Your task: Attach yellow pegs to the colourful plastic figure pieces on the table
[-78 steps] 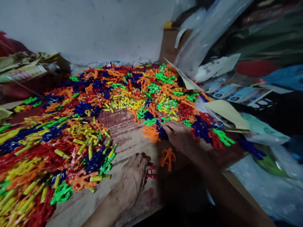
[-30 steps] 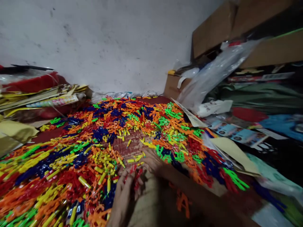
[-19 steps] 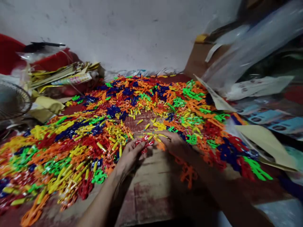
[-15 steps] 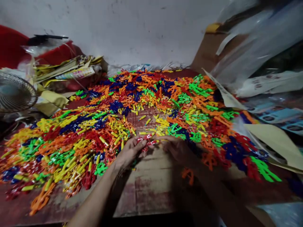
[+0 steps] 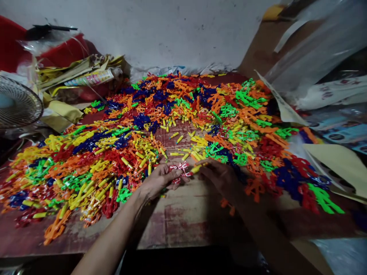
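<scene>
My left hand [image 5: 157,180] pinches a red toy [image 5: 179,169] | right hand [image 5: 223,178] pinches a yellow tube [image 5: 196,169] | apparently pairing them (needs careful aim)

Red with white glints, that's the held piece [image 5: 181,170], and here's bright yellow on the little tube [image 5: 196,169]! Neon green blazes on the figure at far right [image 5: 325,198], vivid orange on the lower-left figure [image 5: 58,228], deep navy on the right-hand cluster [image 5: 288,179]. Maroon bench [image 5: 183,223], streaked worn tan; pale grey wall [image 5: 183,34], dark-specked; soft cream on the card [image 5: 338,162].
</scene>
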### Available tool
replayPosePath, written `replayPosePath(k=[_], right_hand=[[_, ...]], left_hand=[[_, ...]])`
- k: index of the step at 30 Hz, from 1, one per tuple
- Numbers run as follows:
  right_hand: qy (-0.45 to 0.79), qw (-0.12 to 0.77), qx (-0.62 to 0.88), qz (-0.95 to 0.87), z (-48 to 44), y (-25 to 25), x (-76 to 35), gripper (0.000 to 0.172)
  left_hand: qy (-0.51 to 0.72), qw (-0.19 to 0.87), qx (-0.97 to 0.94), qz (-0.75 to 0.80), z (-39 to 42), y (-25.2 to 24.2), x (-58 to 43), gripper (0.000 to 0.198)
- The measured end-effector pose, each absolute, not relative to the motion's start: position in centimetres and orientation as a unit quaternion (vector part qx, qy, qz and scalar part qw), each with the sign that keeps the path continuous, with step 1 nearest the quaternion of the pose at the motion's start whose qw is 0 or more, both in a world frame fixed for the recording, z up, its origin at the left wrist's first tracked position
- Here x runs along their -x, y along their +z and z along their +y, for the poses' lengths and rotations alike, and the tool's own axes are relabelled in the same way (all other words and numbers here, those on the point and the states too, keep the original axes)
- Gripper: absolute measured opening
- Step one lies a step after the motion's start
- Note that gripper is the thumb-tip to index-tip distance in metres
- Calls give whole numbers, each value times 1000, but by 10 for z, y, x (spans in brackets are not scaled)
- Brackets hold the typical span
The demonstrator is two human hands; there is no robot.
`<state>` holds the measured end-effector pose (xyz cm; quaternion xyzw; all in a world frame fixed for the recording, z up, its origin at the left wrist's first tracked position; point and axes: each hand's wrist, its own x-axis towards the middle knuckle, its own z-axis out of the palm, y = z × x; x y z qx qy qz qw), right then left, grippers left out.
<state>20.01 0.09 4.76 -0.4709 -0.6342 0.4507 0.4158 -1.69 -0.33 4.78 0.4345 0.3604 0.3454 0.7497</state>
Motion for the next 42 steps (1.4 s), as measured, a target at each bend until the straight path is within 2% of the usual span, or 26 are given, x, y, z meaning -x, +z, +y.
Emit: replayPosePath(k=[3,11,19,28,31,35,42], right_hand=[[588,430,431,-533,-4,43,-197,17],[704,481,343,-393,-8,19,-186,17],[597,453,456,-480,-11,33,-198,27],[522,455,426,-582,-18,34,-207,12],[516,457,419,-591,-24,33,-205,12],[515,471,421,-580,-28,29,-203,12],[544,412,411,-604,-19,24,-208,6]], left_hand=[[336,771,-423,338,-5,49,17,51],[334,799,-396,305,-4,51,18,37],[320,813,-383,299,-4,41,17,37],[298,841,-347,288,-2,39,11,32],[298,843,-342,290,-1,37,8,31],[291,831,-362,308,-2,39,4,34],[245,733,-502,390,-6,49,9,45]])
